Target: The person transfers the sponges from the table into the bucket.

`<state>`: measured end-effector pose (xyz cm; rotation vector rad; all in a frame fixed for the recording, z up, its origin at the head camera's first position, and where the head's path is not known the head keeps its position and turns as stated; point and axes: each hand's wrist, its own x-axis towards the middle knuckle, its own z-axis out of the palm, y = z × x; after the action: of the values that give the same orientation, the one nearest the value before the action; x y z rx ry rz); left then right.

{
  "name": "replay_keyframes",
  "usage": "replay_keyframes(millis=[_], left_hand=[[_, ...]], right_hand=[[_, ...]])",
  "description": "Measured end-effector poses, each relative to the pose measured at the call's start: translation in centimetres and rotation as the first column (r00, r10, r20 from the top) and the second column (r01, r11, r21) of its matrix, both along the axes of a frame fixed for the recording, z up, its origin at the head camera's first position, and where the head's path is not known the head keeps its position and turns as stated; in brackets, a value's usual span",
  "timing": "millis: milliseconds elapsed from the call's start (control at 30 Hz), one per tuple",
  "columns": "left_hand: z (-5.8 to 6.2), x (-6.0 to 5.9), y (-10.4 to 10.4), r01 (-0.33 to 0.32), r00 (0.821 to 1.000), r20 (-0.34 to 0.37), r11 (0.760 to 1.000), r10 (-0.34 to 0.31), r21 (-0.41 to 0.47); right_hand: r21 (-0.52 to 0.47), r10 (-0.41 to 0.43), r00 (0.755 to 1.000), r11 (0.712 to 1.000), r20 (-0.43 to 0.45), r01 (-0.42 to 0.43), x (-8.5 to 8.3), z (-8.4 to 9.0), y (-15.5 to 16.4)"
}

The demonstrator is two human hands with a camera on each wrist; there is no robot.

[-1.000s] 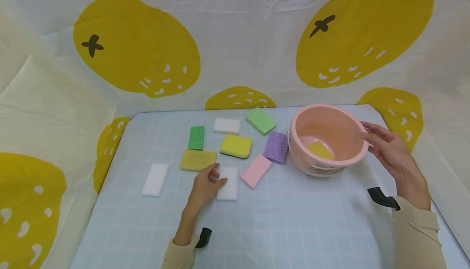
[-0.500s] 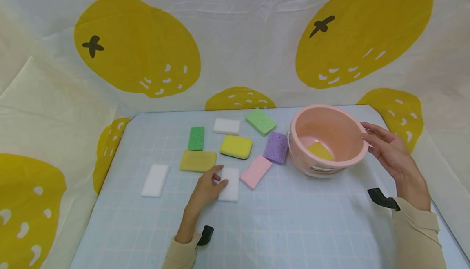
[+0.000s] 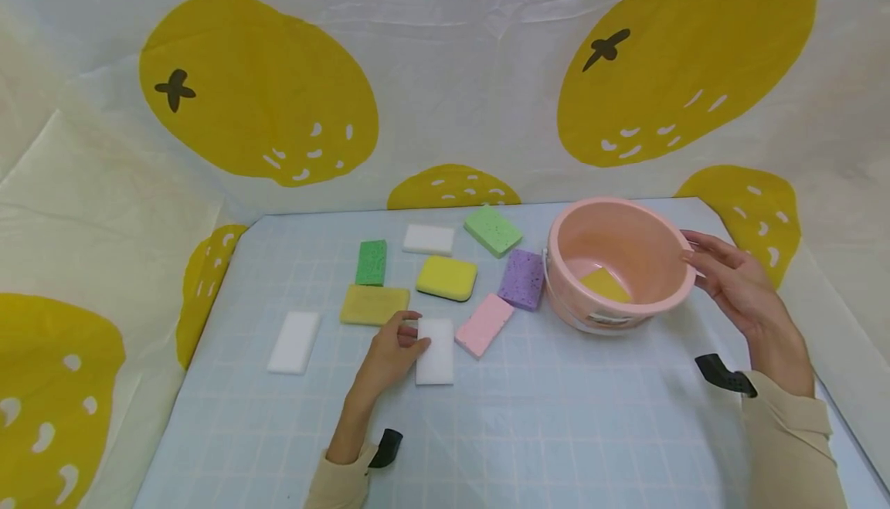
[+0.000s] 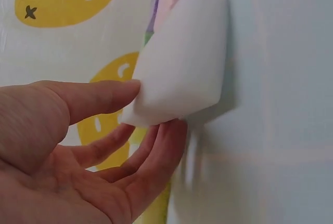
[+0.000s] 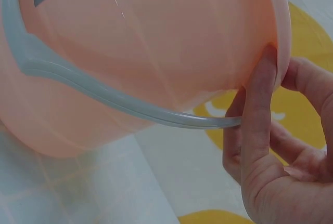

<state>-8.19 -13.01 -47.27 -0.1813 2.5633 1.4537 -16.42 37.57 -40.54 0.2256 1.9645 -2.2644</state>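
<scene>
White sponge [image 3: 436,356] slid slightly rightward; left edge between pinching fingers [image 4: 164,160] of left hand [image 3: 386,354]; right hand [image 3: 751,296] pinches bucket [image 3: 626,242] rim.

Yellow-patterned sheeting [image 3: 466,92] around a checked tabletop [image 3: 556,432] makes a booth-like workspace; the wider room is hidden.

The pink bucket [image 3: 640,242] looks like smooth, glossy plastic, with thin bright highlights on its outer wall; its grey handle [image 5: 119,103] is plastic too, with a softer sheen. The white block [image 3: 436,354] looks like matt, fine-grained foam. The purple sponge [image 3: 521,281] and light green sponge [image 3: 493,231] are matt and pitted. Behind, the backdrop [image 3: 473,107] is a creased sheet with a faint sheen; the beige sleeve [image 3: 789,439] is matt cloth.
</scene>
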Motion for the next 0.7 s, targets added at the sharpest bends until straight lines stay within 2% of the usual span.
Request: replay_keyframes(millis=[433,567,700], left_hand=[[1.8,-1.1,0.1,-0.025,0.999,-0.019,0.993,0.028,0.112],[2.4,-1.6,0.4,-0.014,0.999,-0.048,0.985,0.022,0.169],[3.1,-2.2,0.7,-0.003,0.998,-0.067,0.983,0.015,0.181]], right_hand=[[0.088,-0.005,1.000,0.996,0.009,0.005,0.1,0.1,-0.1],[0.090,-0.011,1.000,0.996,0.012,0.010,0.0,0.1,-0.1],[0.086,-0.019,1.000,0.996,0.021,0.017,0.0,0.2,-0.2]])
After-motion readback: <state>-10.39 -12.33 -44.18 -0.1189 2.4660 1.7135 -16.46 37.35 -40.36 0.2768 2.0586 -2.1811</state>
